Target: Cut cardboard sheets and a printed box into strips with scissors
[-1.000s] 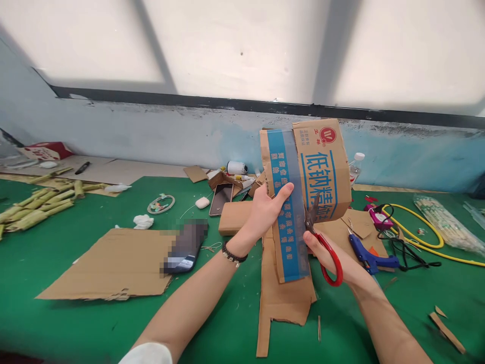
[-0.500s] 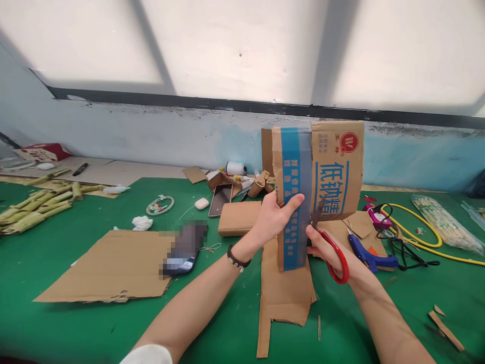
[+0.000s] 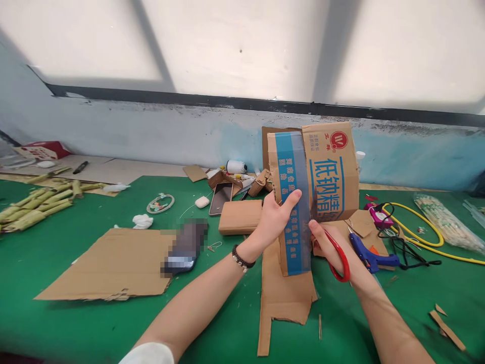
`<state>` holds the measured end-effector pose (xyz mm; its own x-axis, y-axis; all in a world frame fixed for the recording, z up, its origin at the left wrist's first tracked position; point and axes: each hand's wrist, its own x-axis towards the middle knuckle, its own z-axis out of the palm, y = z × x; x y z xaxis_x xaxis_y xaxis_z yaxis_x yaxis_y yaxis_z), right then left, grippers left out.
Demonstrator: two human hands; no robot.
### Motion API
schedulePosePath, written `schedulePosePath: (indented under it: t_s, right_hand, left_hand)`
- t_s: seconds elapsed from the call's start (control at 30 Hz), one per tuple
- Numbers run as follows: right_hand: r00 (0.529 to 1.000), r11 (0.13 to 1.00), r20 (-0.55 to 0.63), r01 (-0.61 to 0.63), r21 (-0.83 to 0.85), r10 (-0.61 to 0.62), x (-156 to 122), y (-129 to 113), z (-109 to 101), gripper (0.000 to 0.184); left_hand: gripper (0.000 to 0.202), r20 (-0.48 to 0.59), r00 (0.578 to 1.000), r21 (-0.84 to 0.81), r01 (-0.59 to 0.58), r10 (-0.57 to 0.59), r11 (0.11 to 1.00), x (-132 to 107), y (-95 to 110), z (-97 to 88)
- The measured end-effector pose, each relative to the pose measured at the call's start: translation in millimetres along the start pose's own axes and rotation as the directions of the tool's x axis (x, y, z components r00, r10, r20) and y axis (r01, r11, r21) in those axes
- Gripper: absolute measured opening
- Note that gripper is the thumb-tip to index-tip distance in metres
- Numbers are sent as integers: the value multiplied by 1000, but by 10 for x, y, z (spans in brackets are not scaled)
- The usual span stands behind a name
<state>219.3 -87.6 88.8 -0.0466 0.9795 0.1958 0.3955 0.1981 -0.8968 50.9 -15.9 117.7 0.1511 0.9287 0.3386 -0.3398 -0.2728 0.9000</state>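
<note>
My left hand (image 3: 273, 218) grips the left edge of a printed cardboard piece (image 3: 329, 172) with a strip of blue tape, holding it upright over the green table. My right hand (image 3: 329, 247) is closed on red-handled scissors (image 3: 335, 250). Their blades point up along the seam between the taped strip and the printed panel. Under both hands a cut cardboard sheet (image 3: 282, 298) lies flat.
A large cardboard sheet (image 3: 109, 263) lies at the left beside a blurred dark object (image 3: 185, 245). A small cardboard block (image 3: 240, 216), a phone (image 3: 221, 198), a blue glue gun (image 3: 369, 255), yellow cable (image 3: 424, 227) and bamboo pieces (image 3: 38, 205) are spread over the table (image 3: 56, 323).
The cardboard piece shifted right, then tilted back a little to the left. The scissors moved up along the seam with my right hand close behind.
</note>
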Motion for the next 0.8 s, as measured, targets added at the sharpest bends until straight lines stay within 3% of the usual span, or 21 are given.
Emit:
schedulePosePath:
  t_s: [0.3, 0.8]
  right_hand:
    - [997, 993, -29, -68, -93, 66, 42, 133, 69, 76]
    - [996, 991, -90, -19, -130, 7, 66, 203, 125, 78]
  left_hand:
    - [53, -64, 994, -97, 79, -86, 992, -18, -47, 41]
    - [47, -79, 997, -31, 24, -27, 999, -12, -152, 13]
